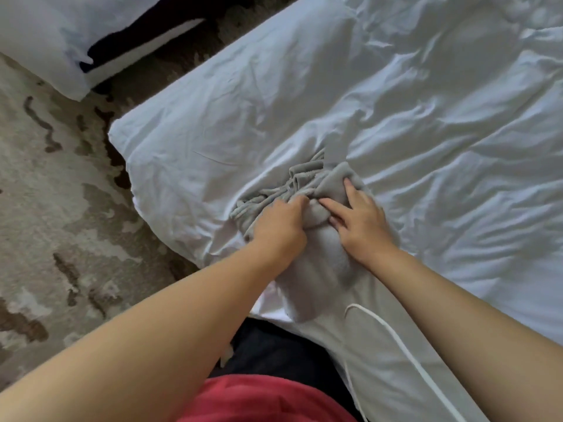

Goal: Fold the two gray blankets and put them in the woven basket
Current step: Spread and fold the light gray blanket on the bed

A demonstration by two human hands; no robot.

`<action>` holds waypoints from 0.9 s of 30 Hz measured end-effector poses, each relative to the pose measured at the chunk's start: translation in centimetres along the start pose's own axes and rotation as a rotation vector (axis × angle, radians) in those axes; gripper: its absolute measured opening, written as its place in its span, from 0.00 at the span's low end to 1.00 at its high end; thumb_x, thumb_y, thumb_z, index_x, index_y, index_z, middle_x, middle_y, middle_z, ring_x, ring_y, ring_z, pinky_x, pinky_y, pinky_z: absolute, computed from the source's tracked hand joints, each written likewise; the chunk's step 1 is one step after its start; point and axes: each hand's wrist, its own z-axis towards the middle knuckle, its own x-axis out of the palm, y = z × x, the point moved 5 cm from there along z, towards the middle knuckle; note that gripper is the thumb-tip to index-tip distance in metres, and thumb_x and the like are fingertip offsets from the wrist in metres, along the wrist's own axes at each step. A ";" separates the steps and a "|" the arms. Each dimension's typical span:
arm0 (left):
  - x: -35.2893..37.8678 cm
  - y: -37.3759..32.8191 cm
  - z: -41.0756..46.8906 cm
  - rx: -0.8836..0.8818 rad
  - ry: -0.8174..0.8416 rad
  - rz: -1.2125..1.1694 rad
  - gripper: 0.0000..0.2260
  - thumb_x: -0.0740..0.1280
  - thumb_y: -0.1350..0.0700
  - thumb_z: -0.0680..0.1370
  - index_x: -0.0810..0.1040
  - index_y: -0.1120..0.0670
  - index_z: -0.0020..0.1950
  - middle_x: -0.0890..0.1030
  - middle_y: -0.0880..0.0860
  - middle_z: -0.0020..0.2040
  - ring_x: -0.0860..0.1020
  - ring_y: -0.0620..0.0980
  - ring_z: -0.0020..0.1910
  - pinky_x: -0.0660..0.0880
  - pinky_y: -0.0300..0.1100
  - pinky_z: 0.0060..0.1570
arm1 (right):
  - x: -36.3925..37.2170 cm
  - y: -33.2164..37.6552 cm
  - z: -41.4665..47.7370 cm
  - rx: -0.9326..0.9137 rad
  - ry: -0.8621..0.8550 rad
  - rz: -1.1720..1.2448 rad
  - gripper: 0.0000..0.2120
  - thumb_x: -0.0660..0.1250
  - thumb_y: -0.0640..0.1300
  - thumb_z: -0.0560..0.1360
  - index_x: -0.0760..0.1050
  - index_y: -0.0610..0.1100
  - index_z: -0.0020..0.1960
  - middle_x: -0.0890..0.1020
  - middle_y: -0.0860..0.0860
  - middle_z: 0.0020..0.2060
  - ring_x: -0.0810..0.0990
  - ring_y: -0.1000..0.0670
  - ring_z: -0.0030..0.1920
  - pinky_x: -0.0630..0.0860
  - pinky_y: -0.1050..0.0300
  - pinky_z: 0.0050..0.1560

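The gray blanket lies bunched in a rumpled heap on the near left part of the bed, its far end crumpled into tight ridges and its near end running smoother toward the person and off the bed's near edge. Both hands are on it: the left hand is curled shut with a pinch of the fabric at the middle of the heap, and the right hand rests just beside it with fingers spread flat, pressing the cloth down rather than gripping. A white cord loops over the near stretch of gray cloth. The step in hand looks like the start of folding the first blanket: finding an edge or corner in the bundle so it can be opened out. Next, I would judge, the left hand needs to draw its pinch out to the left while the right takes hold of another edge, so the cloth can be spread flat on the white duvet before any fold. No second blanket can be told apart here, and the woven basket is not in view. Left of the bed lies a mottled beige and brown carpet; at the far left is the white corner of another bed.
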 end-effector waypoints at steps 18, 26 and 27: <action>4.1 3.1 4.1 0.016 -0.247 0.222 0.29 0.53 0.47 0.78 0.51 0.50 0.79 0.55 0.53 0.79 0.52 0.56 0.77 0.41 0.54 0.74 | 4.3 1.3 5.7 -0.168 -0.167 -0.169 0.26 0.51 0.53 0.77 0.65 0.53 0.73 0.59 0.39 0.75 0.56 0.38 0.76 0.49 0.41 0.74; 5.3 4.5 6.4 0.164 -0.399 0.146 0.28 0.56 0.48 0.72 0.72 0.55 0.70 0.74 0.57 0.69 0.73 0.58 0.67 0.63 0.57 0.68 | 6.9 -0.3 7.5 -0.267 -0.364 -0.167 0.25 0.54 0.51 0.75 0.71 0.50 0.70 0.68 0.37 0.70 0.67 0.36 0.70 0.61 0.40 0.70; 5.6 4.7 6.8 0.181 -0.420 0.142 0.28 0.57 0.48 0.72 0.72 0.55 0.70 0.74 0.57 0.68 0.74 0.58 0.66 0.64 0.57 0.68 | 7.3 -0.4 7.7 -0.271 -0.388 -0.177 0.25 0.54 0.51 0.75 0.71 0.50 0.70 0.69 0.37 0.70 0.68 0.36 0.70 0.61 0.40 0.70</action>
